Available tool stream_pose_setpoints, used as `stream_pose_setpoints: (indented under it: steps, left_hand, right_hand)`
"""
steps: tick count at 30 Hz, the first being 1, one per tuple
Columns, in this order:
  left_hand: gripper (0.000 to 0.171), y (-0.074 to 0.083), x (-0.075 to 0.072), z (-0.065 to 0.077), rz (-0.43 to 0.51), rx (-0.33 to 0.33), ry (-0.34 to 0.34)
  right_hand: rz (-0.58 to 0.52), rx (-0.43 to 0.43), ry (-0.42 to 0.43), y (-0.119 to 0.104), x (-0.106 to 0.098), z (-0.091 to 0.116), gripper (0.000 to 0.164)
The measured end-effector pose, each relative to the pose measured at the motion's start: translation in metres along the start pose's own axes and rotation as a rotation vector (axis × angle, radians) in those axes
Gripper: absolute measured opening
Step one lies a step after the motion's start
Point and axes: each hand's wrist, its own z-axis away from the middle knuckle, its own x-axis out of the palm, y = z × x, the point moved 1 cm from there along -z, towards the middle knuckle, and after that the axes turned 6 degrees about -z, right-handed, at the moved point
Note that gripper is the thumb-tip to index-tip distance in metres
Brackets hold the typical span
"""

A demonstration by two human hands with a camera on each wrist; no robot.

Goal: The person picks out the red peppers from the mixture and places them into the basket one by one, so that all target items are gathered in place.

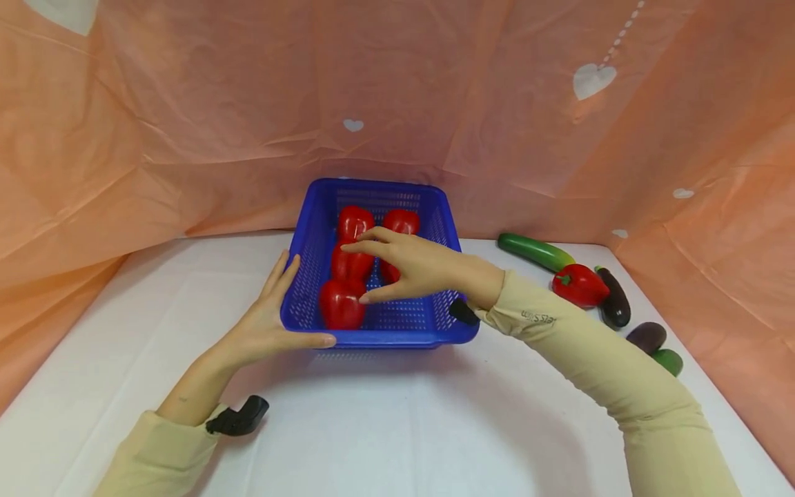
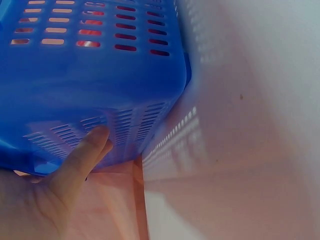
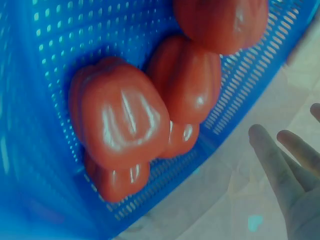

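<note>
A blue perforated plastic basket (image 1: 385, 338) stands on the white surface, with several glossy red bell peppers (image 1: 343, 305) inside. In the right wrist view, some of those peppers (image 3: 125, 120) lie on top of others. My left hand (image 1: 263, 328) rests against the basket's front left corner, its thumb along the front rim and its fingers straight at the left side. The left wrist view shows fingers (image 2: 85, 155) against the slotted outer wall. Over the peppers hovers my right hand (image 1: 413, 266), fingers spread and thumb apart, holding nothing. It hides part of the right-hand peppers.
Right of the basket lie a green cucumber or zucchini (image 1: 537, 252), another red bell pepper (image 1: 580, 285), a long dark eggplant (image 1: 613, 297), a dark purple rounded thing (image 1: 647, 337) and a green one (image 1: 669, 361). An orange-pink cloth (image 1: 397, 90) with white hearts hangs behind.
</note>
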Motion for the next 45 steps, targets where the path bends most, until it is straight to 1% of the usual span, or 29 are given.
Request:
stream_pose_setpoints:
  steps: [3, 6, 14, 20, 24, 30, 36, 45]
  left_hand:
    - [0.129, 0.000, 0.000, 0.000, 0.003, -0.001, 0.003]
    - [0.130, 0.000, -0.001, 0.000, 0.004, 0.001, 0.002]
    - [0.129, -0.001, -0.002, 0.001, 0.012, 0.009, 0.012]
    - [0.128, -0.004, -0.004, 0.001, 0.014, 0.013, 0.018]
    - [0.128, -0.005, -0.006, 0.002, 0.012, 0.011, 0.017]
    - [0.127, -0.007, -0.007, 0.003, 0.016, 0.009, 0.013]
    - [0.126, -0.010, -0.010, 0.005, 0.024, 0.014, 0.021]
    - [0.126, -0.011, -0.012, 0.006, 0.014, 0.009, 0.016]
  right_hand:
    - [0.000, 0.005, 0.046, 0.001, -0.005, 0.006, 0.074]
    - [-0.025, 0.008, 0.082, 0.001, -0.008, 0.014, 0.073]
    - [-0.031, -0.057, 0.220, 0.007, -0.012, 0.034, 0.072]
    - [-0.042, -0.060, 0.280, 0.014, -0.012, 0.046, 0.071]
    - [-0.042, -0.035, 0.282, 0.018, -0.009, 0.055, 0.071]
    - [-0.040, 0.043, 0.249, 0.025, -0.003, 0.067, 0.070]
    - [-0.053, 0.123, 0.240, 0.031, -0.001, 0.078, 0.071]
    - [-0.072, 0.206, 0.238, 0.043, 0.003, 0.095, 0.071]
